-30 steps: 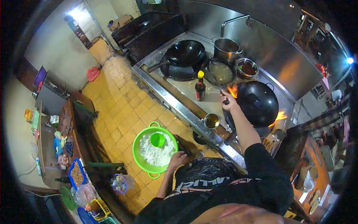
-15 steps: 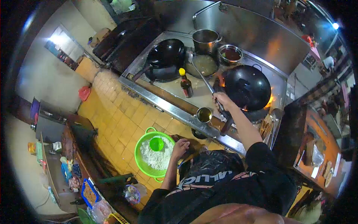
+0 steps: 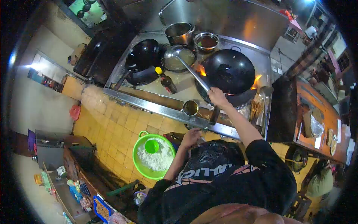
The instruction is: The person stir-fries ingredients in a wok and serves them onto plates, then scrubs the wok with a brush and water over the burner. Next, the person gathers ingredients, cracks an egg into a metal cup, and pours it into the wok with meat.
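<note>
the ladle (image 3: pixel 191 72) slants across the upper middle of the frame, its bowl over the pan (image 3: pixel 176 70). the right hand (image 3: pixel 217 97) is clamped on its handle; the left hand (image 3: pixel 191 138) is well apart, its grip impossible to tell. the metal looks stiff, light, probably slippery with grease, best held low on the handle, clear of the flames (image 3: pixel 201 70).
</note>
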`<state>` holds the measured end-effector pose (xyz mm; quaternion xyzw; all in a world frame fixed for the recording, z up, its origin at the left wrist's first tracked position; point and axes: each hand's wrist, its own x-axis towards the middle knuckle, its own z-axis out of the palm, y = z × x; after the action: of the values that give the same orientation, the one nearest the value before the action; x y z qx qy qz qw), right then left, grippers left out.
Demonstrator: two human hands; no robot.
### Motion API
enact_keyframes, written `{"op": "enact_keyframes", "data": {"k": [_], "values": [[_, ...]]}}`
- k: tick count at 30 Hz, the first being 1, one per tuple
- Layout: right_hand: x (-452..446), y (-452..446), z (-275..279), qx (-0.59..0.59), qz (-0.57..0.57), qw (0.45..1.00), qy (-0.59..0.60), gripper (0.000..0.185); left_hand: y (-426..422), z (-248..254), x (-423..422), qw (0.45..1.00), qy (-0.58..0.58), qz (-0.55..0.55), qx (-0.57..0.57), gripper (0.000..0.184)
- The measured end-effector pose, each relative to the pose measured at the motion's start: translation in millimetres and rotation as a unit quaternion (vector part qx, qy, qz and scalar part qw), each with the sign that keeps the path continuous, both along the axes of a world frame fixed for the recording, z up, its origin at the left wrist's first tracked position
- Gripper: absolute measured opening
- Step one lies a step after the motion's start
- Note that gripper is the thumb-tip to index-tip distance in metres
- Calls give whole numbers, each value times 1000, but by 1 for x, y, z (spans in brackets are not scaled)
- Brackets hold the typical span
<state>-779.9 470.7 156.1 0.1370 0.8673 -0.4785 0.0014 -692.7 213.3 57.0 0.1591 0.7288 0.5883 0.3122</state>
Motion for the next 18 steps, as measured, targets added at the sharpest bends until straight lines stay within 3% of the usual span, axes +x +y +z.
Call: {"op": "enact_keyframes", "data": {"k": [2, 4, 5, 8, 10, 11, 14, 18], "values": [[14, 6, -2, -27, -18, 999, -17, 25, 27, -1, -8, 1000, -6, -10, -24, 45], [40, 5, -24, -101, -35, 994, 25, 21, 49, -8, -14, 998, 57, -16, -26, 45], [55, 11, -24, -81, -61, 992, 70, 22, 61, -17, -23, 998, 57, -18, -21, 45], [97, 41, 5, -36, -146, 988, -41, 30, 88, -28, -30, 998, -55, -14, -6, 44], [117, 76, -23, 202, -149, 961, 112, 38, 104, 0, -26, 946, -291, 43, 135, 42], [123, 84, -20, 178, -164, 964, 105, 43, 109, -5, -26, 943, -307, 16, 125, 40], [136, 104, -37, 267, -181, 945, 59, 47, 115, -17, -17, 963, -257, 27, 73, 38], [128, 117, -67, 280, -214, 933, 69, 50, 124, -7, -2, 972, -221, 49, 66, 39]]}}
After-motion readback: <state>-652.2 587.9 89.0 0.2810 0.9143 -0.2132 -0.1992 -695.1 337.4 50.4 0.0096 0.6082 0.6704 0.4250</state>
